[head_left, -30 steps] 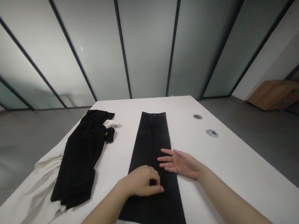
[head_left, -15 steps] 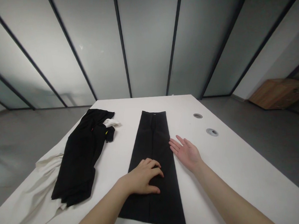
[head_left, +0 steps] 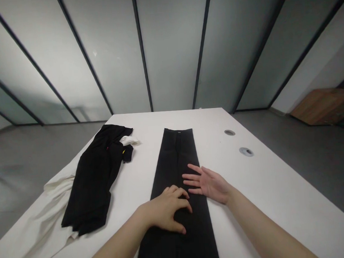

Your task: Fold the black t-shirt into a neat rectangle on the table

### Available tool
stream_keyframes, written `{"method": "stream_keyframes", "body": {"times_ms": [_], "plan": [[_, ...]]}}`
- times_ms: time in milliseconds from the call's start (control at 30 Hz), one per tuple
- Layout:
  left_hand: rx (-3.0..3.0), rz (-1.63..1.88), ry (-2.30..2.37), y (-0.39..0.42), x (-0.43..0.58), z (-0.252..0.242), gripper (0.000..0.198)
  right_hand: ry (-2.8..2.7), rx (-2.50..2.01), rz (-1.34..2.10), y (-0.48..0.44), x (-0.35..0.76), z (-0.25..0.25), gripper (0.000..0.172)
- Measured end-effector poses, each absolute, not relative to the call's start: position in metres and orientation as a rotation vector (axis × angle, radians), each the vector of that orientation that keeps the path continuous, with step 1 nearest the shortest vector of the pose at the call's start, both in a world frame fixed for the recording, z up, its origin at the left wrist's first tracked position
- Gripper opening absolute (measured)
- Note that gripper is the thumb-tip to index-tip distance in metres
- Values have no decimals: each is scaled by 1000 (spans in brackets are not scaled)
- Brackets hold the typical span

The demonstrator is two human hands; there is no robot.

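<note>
A pair of black trousers [head_left: 178, 154] lies flat and lengthwise on the white table, its waistband at the far end and its hems toward me. My left hand [head_left: 168, 209] is palm down over the lower legs, fingers apart and slightly bent; whether it presses the cloth I cannot tell. Beside it, my right hand [head_left: 209, 183] is turned palm up with fingers spread, its fingertips over the trousers' right edge. Neither hand grips anything.
On the left of the table [head_left: 148, 123], black garments [head_left: 94, 181] lie in a heap partly over a white cloth [head_left: 45, 220]. Two round grommets [head_left: 246, 151] sit in the tabletop on the right. Frosted glass panels stand behind, and a wooden cabinet [head_left: 325, 106] is at far right.
My right hand has moved left from beside the trousers, so its fingers are now over them, and the fingers have spread. My left hand has shifted slightly right and nearer me.
</note>
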State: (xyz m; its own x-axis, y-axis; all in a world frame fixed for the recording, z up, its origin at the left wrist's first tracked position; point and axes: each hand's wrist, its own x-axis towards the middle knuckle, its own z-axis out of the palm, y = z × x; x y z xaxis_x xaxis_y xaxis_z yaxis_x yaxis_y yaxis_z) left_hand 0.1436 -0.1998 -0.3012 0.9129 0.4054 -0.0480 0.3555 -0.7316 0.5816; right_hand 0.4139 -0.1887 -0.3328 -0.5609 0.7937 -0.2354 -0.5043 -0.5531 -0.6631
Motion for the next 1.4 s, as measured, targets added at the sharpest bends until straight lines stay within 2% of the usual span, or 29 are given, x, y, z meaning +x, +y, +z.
{"method": "stream_keyframes", "body": {"times_ms": [167,300,400,467,533,633,800,900,967,1133,1233,1300,1400], "plan": [[2266,176,368,-200,144,-294,41,-719,-610,2227,-191,420,-324,70],[2260,304,504,-198,148,-295,22,-682,-686,2187,-189,417,-330,65],[2465,425,740,-195,150,-305,34,-555,-735,1996,-180,416,-339,58],[2575,376,818,-193,150,-312,48,-481,-747,1839,-174,418,-344,52],[2620,283,807,-191,148,-316,53,-438,-757,1720,-170,420,-346,49],[2622,234,767,-191,146,-314,50,-457,-743,1715,-172,421,-342,47],[2584,208,603,-197,145,-298,36,-727,-601,2092,-190,415,-330,60],[2532,194,561,-200,148,-295,35,-790,-626,2186,-194,413,-330,63],[2512,214,576,-200,150,-297,36,-710,-684,2098,-189,414,-333,61],[2503,348,581,-193,153,-307,21,-438,-746,1679,-169,426,-345,50],[2517,461,612,-188,151,-311,21,-422,-727,1520,-165,429,-347,46],[2538,492,670,-187,149,-314,26,-448,-688,1496,-166,427,-346,44],[2601,410,765,-187,147,-319,48,-483,-690,1595,-170,421,-343,40]]}}
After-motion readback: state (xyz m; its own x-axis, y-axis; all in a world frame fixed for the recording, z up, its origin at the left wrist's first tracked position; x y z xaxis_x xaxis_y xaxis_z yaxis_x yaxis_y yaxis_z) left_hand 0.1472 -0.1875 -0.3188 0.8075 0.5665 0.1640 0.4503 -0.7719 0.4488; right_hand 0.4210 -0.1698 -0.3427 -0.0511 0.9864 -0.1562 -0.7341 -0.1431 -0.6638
